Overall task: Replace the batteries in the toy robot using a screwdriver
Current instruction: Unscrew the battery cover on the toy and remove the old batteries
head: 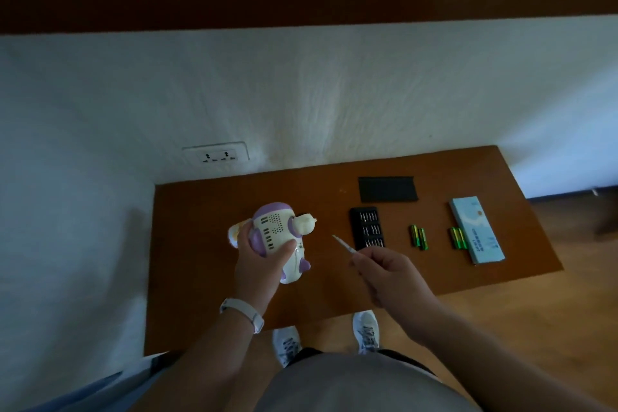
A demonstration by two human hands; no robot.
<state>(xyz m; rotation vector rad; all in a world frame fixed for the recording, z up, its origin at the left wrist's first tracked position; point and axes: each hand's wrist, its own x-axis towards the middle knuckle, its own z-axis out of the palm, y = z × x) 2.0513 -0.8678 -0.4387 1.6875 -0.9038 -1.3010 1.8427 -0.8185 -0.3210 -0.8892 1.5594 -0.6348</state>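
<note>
now left hand (255, 262) grips toy robot (279, 237), right hand (389, 269) screwdriver (344, 245).

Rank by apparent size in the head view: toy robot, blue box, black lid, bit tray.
1. toy robot, perhaps nearer the camera.
2. blue box.
3. black lid and bit tray: too alike to rank.

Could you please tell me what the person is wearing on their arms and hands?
No sleeves are in view, and neither the left hand nor the right hand is gloved. A white band circles the left wrist; the right wrist wears nothing.
</note>
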